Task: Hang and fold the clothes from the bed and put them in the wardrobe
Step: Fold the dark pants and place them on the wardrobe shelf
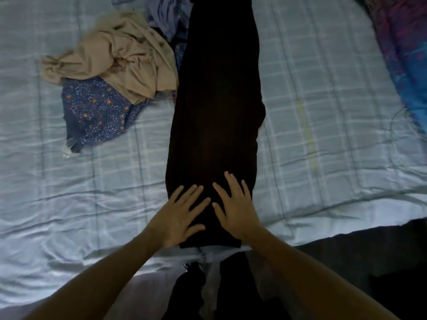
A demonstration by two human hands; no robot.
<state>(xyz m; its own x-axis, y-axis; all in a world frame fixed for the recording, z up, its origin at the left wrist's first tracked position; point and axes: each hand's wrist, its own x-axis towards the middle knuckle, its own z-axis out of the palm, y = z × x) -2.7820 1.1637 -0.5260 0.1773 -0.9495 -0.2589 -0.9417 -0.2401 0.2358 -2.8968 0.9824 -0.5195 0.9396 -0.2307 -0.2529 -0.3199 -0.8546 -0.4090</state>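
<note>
A long black garment (217, 107) lies stretched lengthwise down the middle of the bed, folded into a narrow strip that runs from the top of the view to the bed's near edge. My left hand (179, 215) rests flat on its near end, fingers spread and straight. My right hand (235, 209) presses flat beside it on the same end, fingers also straight. Neither hand grips the cloth. A crumpled beige garment (120, 58) lies to the left of the black one, on top of a dark blue garment with small orange and white dots (99, 116).
The bed is covered by a pale blue checked sheet (323, 112). More bluish clothes (168, 12) are heaped at the top centre. A blue and purple patterned blanket (406, 54) lies at the right edge. Dark floor (381, 262) shows at lower right.
</note>
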